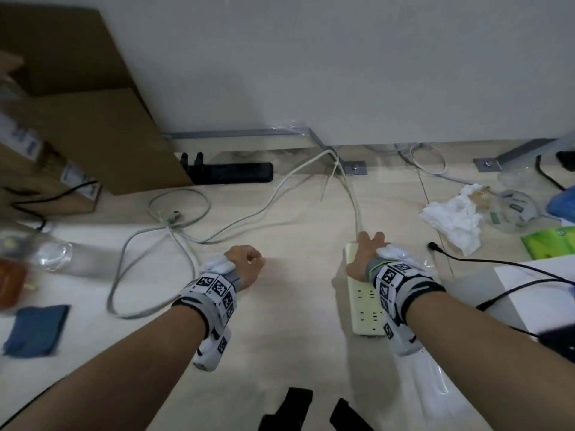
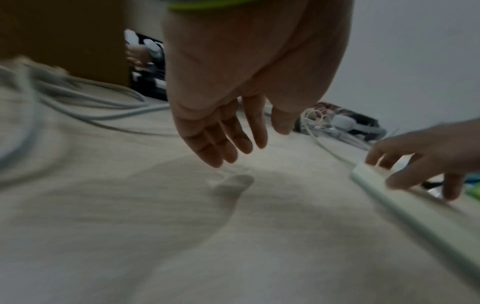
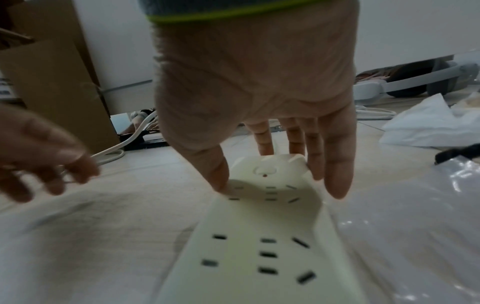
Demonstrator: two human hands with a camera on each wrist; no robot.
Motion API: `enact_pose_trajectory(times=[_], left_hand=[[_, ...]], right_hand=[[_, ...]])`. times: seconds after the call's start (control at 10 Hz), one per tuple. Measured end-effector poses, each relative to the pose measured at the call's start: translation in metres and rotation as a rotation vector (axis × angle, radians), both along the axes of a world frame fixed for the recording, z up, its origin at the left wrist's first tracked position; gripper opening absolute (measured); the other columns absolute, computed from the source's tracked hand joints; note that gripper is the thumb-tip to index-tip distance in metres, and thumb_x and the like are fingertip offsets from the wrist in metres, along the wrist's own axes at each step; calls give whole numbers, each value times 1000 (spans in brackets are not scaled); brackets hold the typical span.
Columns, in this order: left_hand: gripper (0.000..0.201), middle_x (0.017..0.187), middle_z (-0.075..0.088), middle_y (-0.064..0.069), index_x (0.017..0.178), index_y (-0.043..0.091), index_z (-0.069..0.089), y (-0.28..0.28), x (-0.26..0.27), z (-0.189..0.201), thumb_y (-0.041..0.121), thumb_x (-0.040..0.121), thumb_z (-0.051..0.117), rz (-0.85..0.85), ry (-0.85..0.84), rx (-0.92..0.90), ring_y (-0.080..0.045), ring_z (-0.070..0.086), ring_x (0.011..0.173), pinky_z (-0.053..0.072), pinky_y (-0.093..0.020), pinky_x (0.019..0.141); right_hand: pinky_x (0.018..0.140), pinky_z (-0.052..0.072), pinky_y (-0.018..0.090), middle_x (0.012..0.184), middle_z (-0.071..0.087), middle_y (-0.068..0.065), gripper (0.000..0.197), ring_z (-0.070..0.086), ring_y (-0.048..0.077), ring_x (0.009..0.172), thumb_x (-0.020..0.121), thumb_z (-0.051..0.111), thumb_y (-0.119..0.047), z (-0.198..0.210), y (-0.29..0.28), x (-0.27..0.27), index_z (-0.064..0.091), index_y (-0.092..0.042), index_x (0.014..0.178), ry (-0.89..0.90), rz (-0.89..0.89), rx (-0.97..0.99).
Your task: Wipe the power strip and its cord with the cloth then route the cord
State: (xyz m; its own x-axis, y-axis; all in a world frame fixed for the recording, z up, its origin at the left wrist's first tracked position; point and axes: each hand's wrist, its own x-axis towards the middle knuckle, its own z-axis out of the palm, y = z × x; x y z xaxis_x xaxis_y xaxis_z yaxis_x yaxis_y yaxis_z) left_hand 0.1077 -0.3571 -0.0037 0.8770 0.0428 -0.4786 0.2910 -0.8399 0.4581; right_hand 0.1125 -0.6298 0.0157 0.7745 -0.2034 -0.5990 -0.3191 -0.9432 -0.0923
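Observation:
A cream power strip (image 1: 364,309) (image 3: 259,257) lies lengthwise on the pale floor. My right hand (image 1: 367,244) (image 3: 279,185) grips its far end, with the thumb on the left edge and the fingers over the end and the right side. The strip's white cord (image 1: 351,194) (image 2: 327,148) runs from that end toward the wall. My left hand (image 1: 252,259) (image 2: 233,148) hovers just above bare floor left of the strip, with its fingers relaxed and empty. A folded blue cloth (image 1: 37,329) lies on the floor far left, away from both hands.
Loops of grey cable (image 1: 174,213) sprawl on the floor beyond my left hand. A cardboard box (image 1: 93,119) and a black power strip (image 1: 233,172) stand by the wall. On the right lie crumpled white tissue (image 1: 451,216), a black cable (image 1: 497,265) and a green packet (image 1: 550,241).

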Motion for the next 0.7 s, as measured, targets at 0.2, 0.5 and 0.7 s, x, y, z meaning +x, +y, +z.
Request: enact_pose_trajectory(times=[0.2,0.5,0.7], left_hand=[[29,119,41,-6,117,18,43,79,-30,4,21,89,51,-14,149,468,-27,48,112,44,-37,86],[21,103,57,-2,113,11,49,166,-25,-8,17,93,48,-302,279,502,-22,60,100,42,-22,68],[29,117,62,-15,115,6,57,209,-4,3,23,93,52,-142,73,411,-31,60,107,46,-34,85]], right_hand=[[90,35,41,136,30,13,54,30,33,126,84,53,-38,4,47,-3,34,-18,130,-75,65,-76],[82,41,41,125,38,9,47,40,29,115,87,47,-42,12,146,-11,37,-22,128,-43,139,-96],[90,44,47,129,36,9,47,38,29,118,89,45,-45,24,189,-17,37,-20,129,-64,93,-99]])
